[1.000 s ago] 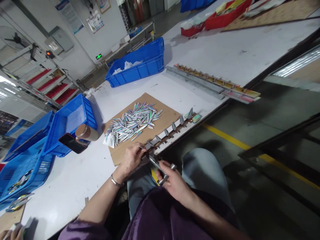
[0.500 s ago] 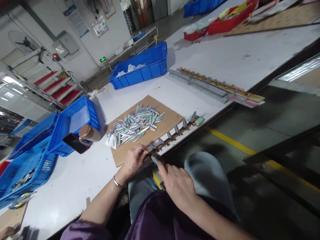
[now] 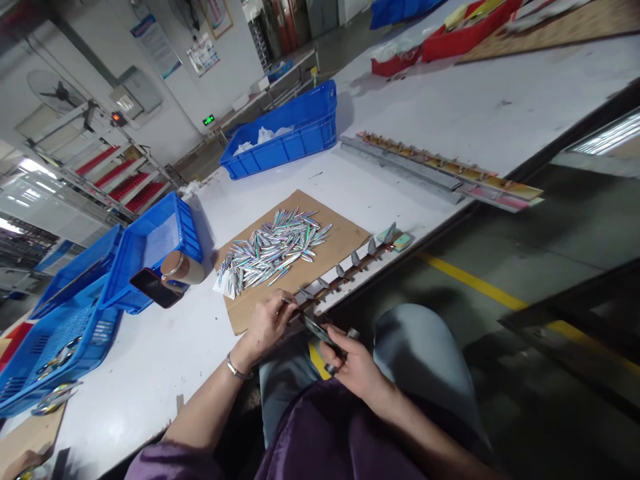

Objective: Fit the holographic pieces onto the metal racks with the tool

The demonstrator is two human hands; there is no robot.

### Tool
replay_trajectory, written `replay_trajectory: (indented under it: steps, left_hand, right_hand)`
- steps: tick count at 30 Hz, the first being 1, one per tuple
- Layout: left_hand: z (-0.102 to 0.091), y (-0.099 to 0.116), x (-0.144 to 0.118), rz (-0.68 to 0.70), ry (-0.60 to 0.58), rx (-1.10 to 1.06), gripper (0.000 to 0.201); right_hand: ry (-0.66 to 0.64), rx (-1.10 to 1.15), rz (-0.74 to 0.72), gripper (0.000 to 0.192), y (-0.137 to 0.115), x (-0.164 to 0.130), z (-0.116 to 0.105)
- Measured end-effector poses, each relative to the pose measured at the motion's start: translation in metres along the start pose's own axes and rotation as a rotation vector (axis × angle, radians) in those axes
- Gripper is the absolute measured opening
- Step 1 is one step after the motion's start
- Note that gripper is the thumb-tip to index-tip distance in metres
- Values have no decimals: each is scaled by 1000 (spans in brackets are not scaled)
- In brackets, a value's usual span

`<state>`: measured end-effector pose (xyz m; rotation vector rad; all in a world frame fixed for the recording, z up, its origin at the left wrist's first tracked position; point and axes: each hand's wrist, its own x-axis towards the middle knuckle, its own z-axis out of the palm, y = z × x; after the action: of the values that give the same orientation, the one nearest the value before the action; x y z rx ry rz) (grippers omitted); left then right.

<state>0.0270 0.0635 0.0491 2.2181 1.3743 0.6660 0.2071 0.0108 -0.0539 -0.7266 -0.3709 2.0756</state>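
My left hand (image 3: 270, 320) is closed in a pinch at the near end of a clip strip (image 3: 345, 277), with a small silvery piece (image 3: 289, 301) between thumb and fingers, mostly hidden. My right hand (image 3: 355, 363) grips a pair of pliers (image 3: 317, 328); their handles are spread and the jaws reach toward the strip just beside my left fingertips. Several grey leaf-shaped pieces (image 3: 355, 258) stand in clips along the strip at the table edge. Beyond it, a heap of shiny fish-shaped pieces (image 3: 273, 243) lies on a cardboard sheet (image 3: 320, 207).
Blue crates (image 3: 300, 143) stand at the back and left. A phone (image 3: 155, 288) leans by a brown-lidded jar (image 3: 185, 268). More strips (image 3: 440, 167) lie at right, with red bins (image 3: 465, 33) beyond. Another person's hand (image 3: 25, 461) shows at lower left.
The pliers have opened, their handles now spread apart in my right hand, whose grip has turned. My left hand stays at the strip's end. The view has shifted slightly.
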Motion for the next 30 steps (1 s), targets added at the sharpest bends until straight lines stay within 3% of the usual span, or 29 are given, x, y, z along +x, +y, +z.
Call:
replay_trajectory:
  steps: [4,6,10,15,18,21,24,27,30]
  left_hand:
    - [-27,-7,14,-28,-237,-73,25]
    - [-39,-15,26,-83,-283,-27,22]
    - [-32,-33,57,-196,-118,301,11]
    - [0,-40,85,-358,-91,565,8]
    - [3,-40,83,-345,-61,549,13]
    - [-9,-42,64,-340,-32,509,18]
    - [-27,-44,37,-361,29,130,28]
    - [-37,-41,11,-441,93,-569,38]
    - [-34,-34,-7,-521,132,-963,45]
  right_hand:
    - [57,120,36,48,5,1,-1]
    - [79,113,28,47,5,1,-4]
    - [62,96,53,44,5,4,-8]
    - [90,135,103,48,0,3,-5]
    - [69,41,6,47,-5,-8,-3]
    - [82,-163,-112,42,-7,-23,0]
    - [122,-197,-101,42,-4,-32,6]
    - [176,43,18,44,1,-31,16]
    - [254,323,214,36,3,-28,24]
